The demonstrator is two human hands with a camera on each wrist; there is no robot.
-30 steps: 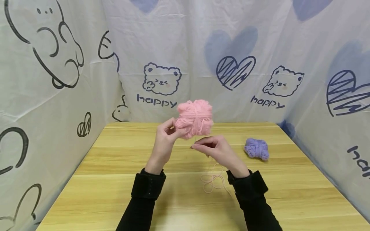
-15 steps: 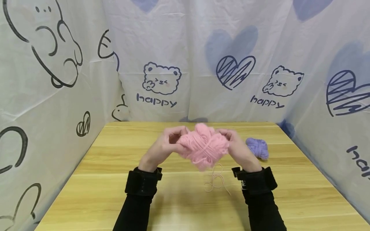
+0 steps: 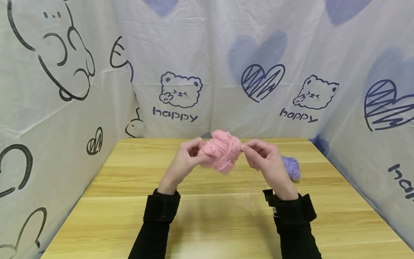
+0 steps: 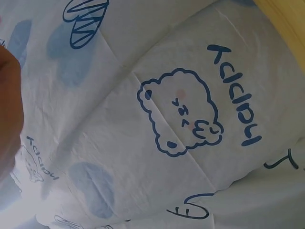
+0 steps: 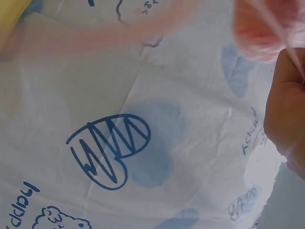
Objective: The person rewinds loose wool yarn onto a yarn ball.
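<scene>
White cartoon-print sheeting walls a pale wooden desk, above which the left hand curls its grip round a fluffy pink yarn ball to steady it while the right hand pinches its loose pink strand, a purple yarn ball lying behind.

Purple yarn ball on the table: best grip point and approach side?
Take the purple yarn ball across its bulging middle, probably from above and its right. It lies loose on the table, soft and lumpy, and the right hand hides its left edge.
</scene>
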